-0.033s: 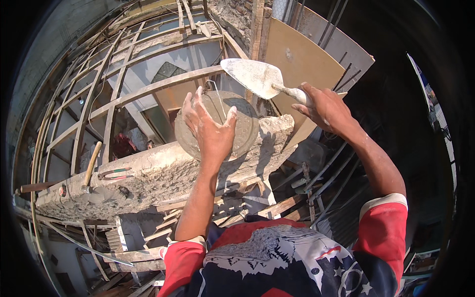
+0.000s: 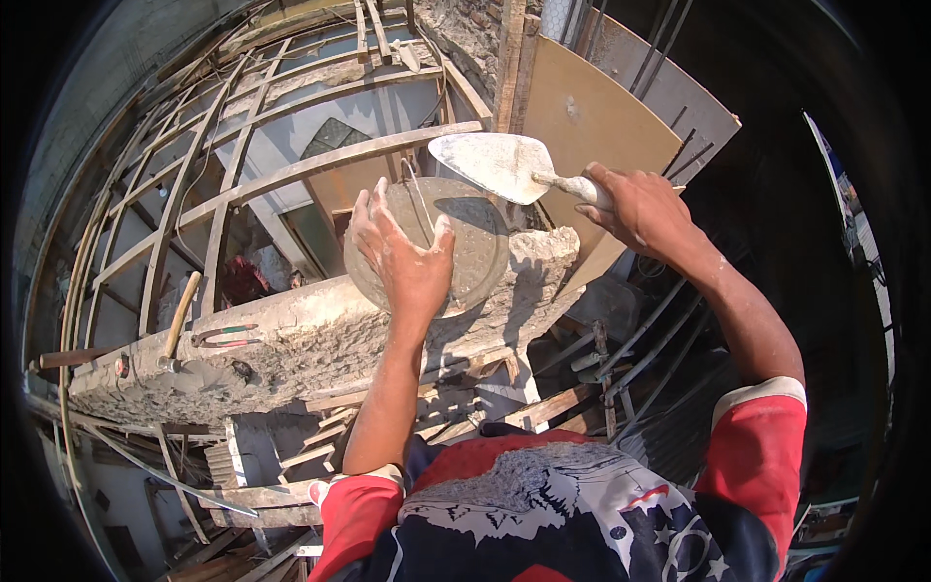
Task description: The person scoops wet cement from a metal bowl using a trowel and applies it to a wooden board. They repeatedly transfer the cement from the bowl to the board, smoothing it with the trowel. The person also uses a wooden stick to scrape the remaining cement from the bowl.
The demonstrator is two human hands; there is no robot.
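My right hand (image 2: 645, 215) grips the handle of a pointed trowel (image 2: 495, 163), whose pale, mortar-smeared blade points left, above the far side of a round bucket (image 2: 492, 281). Grey, wet-looking mortar (image 2: 454, 254) shows at the bucket's top, with the blade's dark shadow falling across it. My left hand (image 2: 407, 254) is over the left part of the bucket, thumb and fingers spread, dusted with grey. Near its fingertips a thin wire handle (image 2: 419, 202) rises from the bucket. Whether the fingers touch the bucket or mortar, I cannot tell.
The bucket stands on a rough, broken concrete ledge (image 2: 320, 301). On its left lie a hammer (image 2: 179, 315), red-and-green handled pincers (image 2: 228, 336) and a tape measure (image 2: 122, 365). A wooden lattice (image 2: 233, 165) spans a drop beyond. Tan boards (image 2: 582, 126) and steel rods (image 2: 664, 44) stand right.
The trowel blade and my left hand have shifted very slightly left relative to the bucket. The whole view has moved a little; my right hand keeps its hold on the trowel.
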